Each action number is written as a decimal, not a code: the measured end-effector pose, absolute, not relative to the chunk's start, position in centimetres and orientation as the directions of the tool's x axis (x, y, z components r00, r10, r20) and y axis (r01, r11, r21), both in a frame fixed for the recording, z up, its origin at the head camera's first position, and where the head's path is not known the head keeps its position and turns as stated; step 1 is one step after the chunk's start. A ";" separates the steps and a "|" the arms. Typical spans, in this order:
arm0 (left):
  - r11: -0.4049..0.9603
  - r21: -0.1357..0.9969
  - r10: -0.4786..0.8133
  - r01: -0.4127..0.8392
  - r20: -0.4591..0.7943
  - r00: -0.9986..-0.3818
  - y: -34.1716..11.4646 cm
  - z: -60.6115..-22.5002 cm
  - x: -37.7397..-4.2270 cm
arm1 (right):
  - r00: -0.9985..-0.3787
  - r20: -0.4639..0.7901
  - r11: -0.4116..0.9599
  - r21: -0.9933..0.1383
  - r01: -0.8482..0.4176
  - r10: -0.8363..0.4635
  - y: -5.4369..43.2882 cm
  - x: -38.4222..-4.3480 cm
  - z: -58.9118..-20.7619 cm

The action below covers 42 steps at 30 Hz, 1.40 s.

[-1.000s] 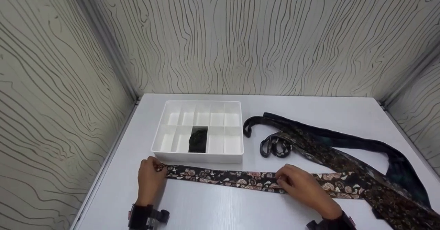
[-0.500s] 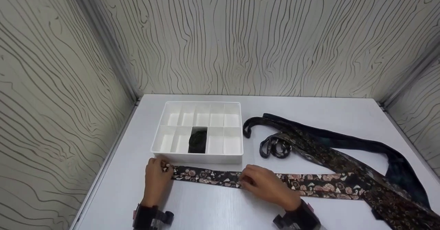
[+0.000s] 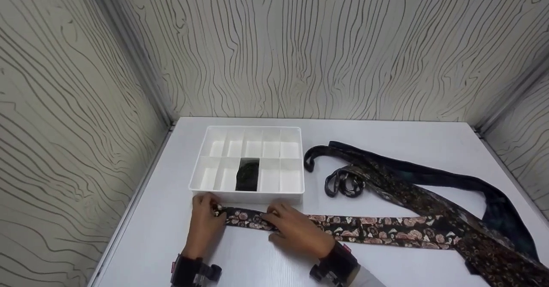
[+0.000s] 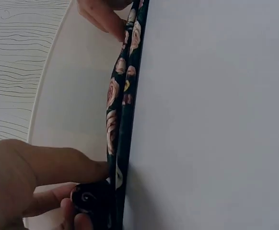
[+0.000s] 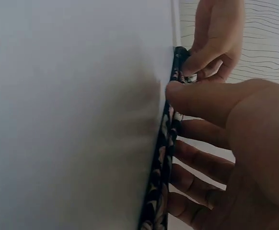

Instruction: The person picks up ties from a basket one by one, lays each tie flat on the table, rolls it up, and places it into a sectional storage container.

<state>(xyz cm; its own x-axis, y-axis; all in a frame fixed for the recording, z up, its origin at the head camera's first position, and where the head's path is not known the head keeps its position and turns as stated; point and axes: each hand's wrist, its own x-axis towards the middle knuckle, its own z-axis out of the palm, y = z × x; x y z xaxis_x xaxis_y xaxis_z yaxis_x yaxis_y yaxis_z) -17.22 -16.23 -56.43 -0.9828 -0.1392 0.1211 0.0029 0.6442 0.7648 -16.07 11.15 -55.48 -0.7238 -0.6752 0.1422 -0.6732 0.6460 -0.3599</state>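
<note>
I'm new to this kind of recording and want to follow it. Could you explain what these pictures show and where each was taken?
There is no machine here: a person works with two bare hands, with a black strap on each wrist. The head picture comes from a camera worn on the head, looking forward and down. The other two come from cameras on the left and right wrists, each showing its own hand close up.

On the white table is a white divided tray, with a dark bundle in one compartment. To its right lie dark cloth strips.

The left hand holds the rolled end of a floral strip; the right hand grips it farther along.
</note>
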 end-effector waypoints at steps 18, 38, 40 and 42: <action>0.650 0.760 -0.156 -0.003 0.130 -0.979 -16.1 -55.9 -16.7 | -0.717 0.165 0.621 -0.396 -0.677 -0.677 11.1 -16.3 -56.0; 0.613 0.786 -0.037 0.082 0.132 -0.991 -13.8 -56.1 -16.5 | -0.713 0.232 0.578 -0.447 -0.682 -0.662 10.4 -16.1 -56.0; 0.607 0.788 0.010 0.108 0.128 -0.992 -13.5 -56.1 -16.5 | -0.733 0.176 0.603 -0.461 -0.651 -0.657 10.2 -15.9 -55.9; 0.609 0.782 0.055 0.135 0.129 -0.990 -13.5 -56.1 -16.6 | -0.739 0.126 0.627 -0.448 -0.637 -0.662 10.0 -15.8 -55.9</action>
